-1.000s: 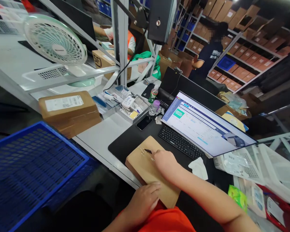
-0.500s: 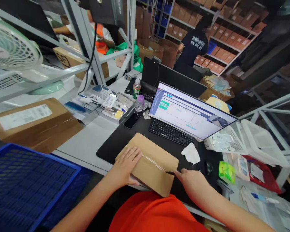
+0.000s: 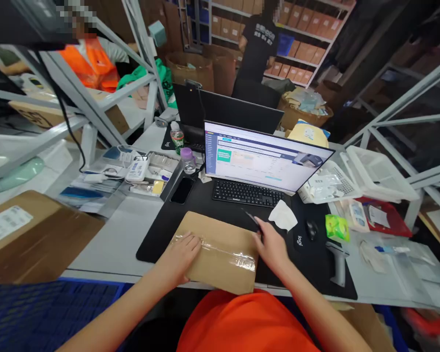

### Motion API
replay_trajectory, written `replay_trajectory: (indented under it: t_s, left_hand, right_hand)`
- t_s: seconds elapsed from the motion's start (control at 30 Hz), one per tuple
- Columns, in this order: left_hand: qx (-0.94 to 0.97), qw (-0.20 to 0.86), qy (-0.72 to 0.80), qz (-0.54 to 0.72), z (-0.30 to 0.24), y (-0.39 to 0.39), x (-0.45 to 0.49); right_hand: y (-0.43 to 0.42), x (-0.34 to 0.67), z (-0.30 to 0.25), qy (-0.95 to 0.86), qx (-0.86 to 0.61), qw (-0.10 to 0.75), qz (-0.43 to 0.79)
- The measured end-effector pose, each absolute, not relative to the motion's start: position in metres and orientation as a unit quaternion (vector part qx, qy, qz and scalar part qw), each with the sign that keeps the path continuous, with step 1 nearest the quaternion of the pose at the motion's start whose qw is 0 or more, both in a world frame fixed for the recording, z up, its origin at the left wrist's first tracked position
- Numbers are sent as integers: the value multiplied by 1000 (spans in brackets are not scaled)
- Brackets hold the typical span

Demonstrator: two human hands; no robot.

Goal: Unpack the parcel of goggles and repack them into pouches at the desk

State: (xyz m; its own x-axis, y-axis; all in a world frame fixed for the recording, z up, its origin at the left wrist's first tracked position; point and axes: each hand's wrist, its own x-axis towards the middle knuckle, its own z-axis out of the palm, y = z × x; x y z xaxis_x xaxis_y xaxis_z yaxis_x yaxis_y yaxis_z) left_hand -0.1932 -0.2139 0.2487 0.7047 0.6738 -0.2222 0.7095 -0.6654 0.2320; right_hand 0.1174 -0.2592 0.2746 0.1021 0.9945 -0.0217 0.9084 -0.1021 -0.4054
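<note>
Taped cardboard box (image 3: pixel 218 256) lies lower ctr of frame, partly on the blk desk mat (image 3: pixel 157 239), btwn both hands. L hand (image 3: pixel 181 254) rests palm-down on its left part, fingers laid out flat, not gripping; R hand (image 3: pixel 272 246), at its right edge (can't tell if touching), is clamped round a slim blk cutter (image 3: pixel 253 219), tip angled to upper L.

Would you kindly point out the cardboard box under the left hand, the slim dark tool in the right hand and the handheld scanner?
Cardboard box (image 3: pixel 223 238): head view, middle of its upper face.
Slim dark tool (image 3: pixel 253 220): head view, its exposed shaft.
Handheld scanner (image 3: pixel 339 266): head view, its handle.
</note>
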Motion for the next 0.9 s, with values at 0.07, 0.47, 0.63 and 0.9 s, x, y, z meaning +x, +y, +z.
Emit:
replay_trajectory:
  t_s: [0.07, 0.47, 0.63, 0.9]
  left_hand:
    - [918, 146, 363, -60, 247, -208, -190]
    - [926, 143, 335, -104, 255, -186, -171]
    - [904, 187, 376, -78, 261, -193, -175]
    - [868, 129, 479, 36, 252, -197, -153]
  right_hand:
    - [-241, 84, 260, -659, -724, 146, 144]
    - [-210, 62, 242, -630, -757, 78, 155]
    - [-210, 57, 246, -602, -779, 76, 157]
    - [-213, 55, 245, -585, -790, 112, 147]
